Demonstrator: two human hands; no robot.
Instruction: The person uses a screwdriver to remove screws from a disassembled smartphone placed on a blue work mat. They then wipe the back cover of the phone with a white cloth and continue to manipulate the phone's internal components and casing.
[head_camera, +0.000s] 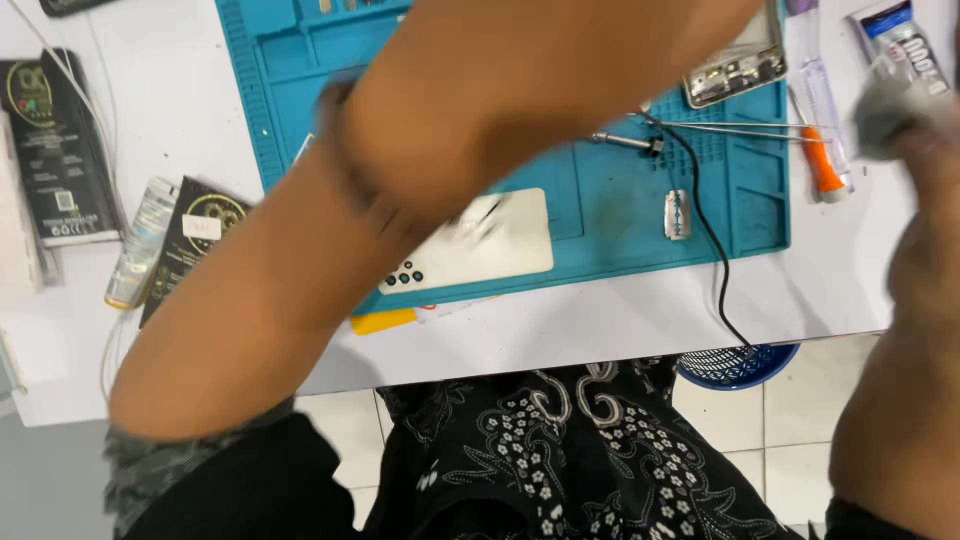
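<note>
Head view: the left forearm (420, 170) crossed the blue repair mat (620, 215), its hand out of frame. The blurred right hand (905, 120) was closed on a grey object (880, 112) beside the adhesive tube (900, 40); a razor blade (678, 214) lay on the mat.

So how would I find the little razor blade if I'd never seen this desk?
Start at the big blue mat on the white table. Go to the mat's right side, near the thin black wire that curls down off the table edge. The razor blade lies flat just left of that wire: small, silver and rectangular, with a slot down its middle.
</note>
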